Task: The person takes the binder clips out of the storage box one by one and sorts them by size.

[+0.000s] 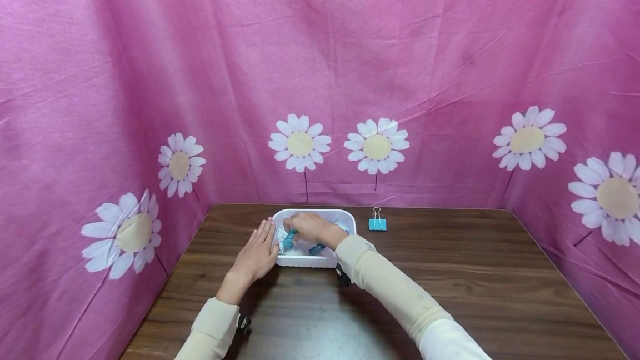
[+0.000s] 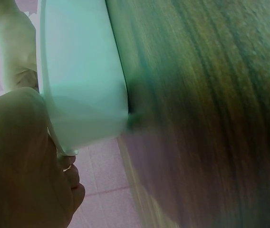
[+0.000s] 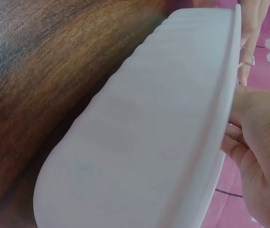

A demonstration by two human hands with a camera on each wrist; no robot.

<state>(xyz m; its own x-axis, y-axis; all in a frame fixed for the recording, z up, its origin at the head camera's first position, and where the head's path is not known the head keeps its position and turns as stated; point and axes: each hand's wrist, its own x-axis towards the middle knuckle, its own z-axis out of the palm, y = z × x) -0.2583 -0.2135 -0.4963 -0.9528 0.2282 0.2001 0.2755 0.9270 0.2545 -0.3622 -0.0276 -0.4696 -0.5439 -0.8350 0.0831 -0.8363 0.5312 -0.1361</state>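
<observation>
A white plastic tray [image 1: 305, 261] holds several teal binder clips [image 1: 288, 239] with silver wire handles, mostly bunched at its left end. My left hand [image 1: 256, 253] rests along the tray's left side, its fingers stretched out straight against the rim. Over the tray reaches my right hand [image 1: 311, 226], fingers bent downward beside the teal clips. In the right wrist view the tray wall [image 3: 139, 123] hides those fingertips, so whether they pinch a clip is unclear. Just above the rim there, a wire handle [image 3: 249, 59] shows. Another teal binder clip [image 1: 377, 224] stands on the table, right of the tray.
The dark wood-grain table [image 1: 450, 271] reaches back to a pink curtain [image 1: 340, 71] printed with white daisies, which also hangs along both sides. The tray lies near the table's back edge. A small black device [image 1: 243, 324] sits at my left wrist.
</observation>
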